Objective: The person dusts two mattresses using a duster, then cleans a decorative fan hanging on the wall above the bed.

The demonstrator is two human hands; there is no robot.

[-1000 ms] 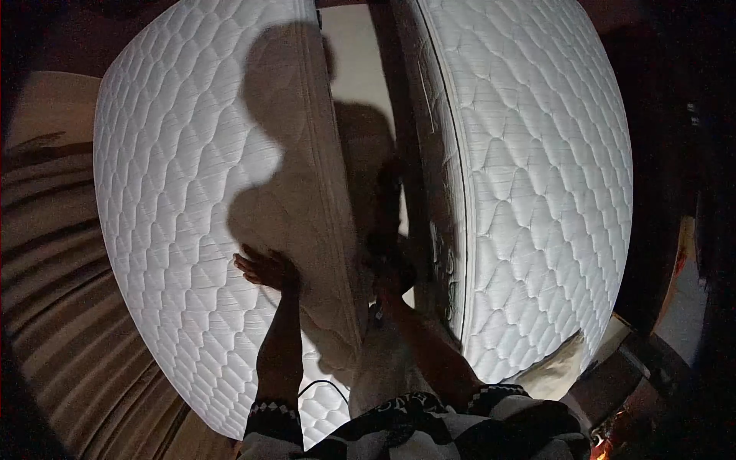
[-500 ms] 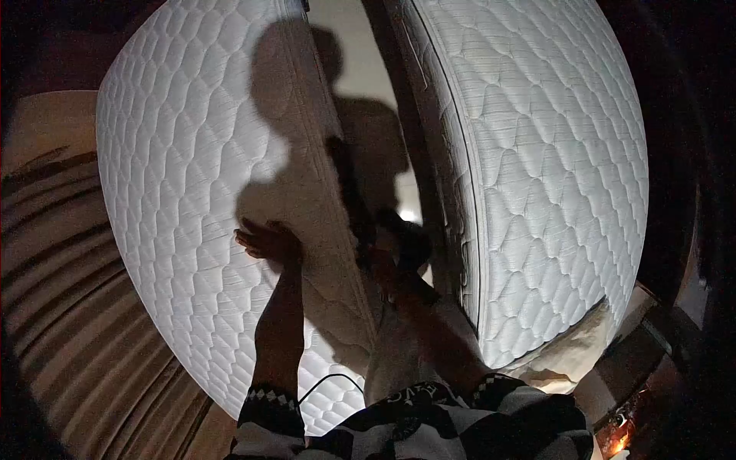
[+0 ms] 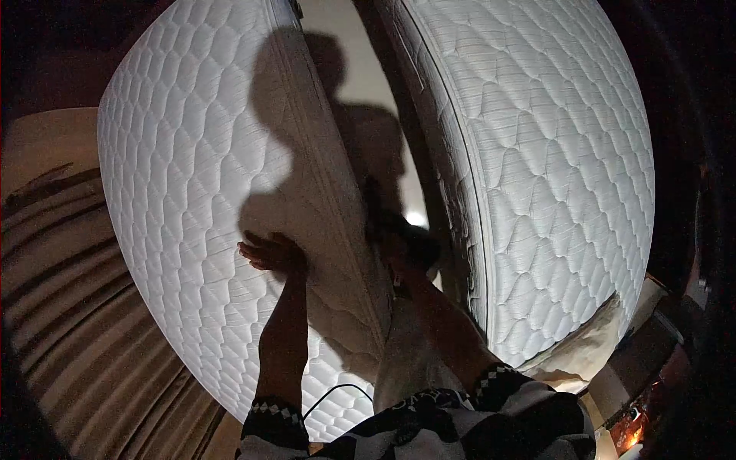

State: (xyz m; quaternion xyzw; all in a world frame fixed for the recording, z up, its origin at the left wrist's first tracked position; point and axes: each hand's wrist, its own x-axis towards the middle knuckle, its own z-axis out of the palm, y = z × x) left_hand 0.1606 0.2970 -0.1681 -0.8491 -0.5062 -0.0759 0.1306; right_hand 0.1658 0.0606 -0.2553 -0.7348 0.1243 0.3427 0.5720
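Observation:
My left hand (image 3: 274,254) lies with spread fingers on the white quilted surface of the left mattress (image 3: 172,192). Lower in the gap between the two mattresses, my right hand (image 3: 396,251) is in deep shadow by the left mattress's inner edge, next to a dark object (image 3: 418,244) that I cannot make out. Its fingers are hidden in the dark. The right mattress (image 3: 560,169) stands on the other side of the gap. A large shadow of a head and shoulders falls across the left mattress and the gap.
Brown pleated fabric (image 3: 84,307) spreads along the left. Pale crumpled cloth (image 3: 575,349) lies at the right mattress's lower edge. A thin black cord (image 3: 337,387) curves near my shirt. A small orange glow (image 3: 633,435) shows at the lower right.
Both mattresses look more tilted, and the gap's lower part has shifted right in view. My right hand and the dark object also appear further right. My left hand stays on the left mattress.

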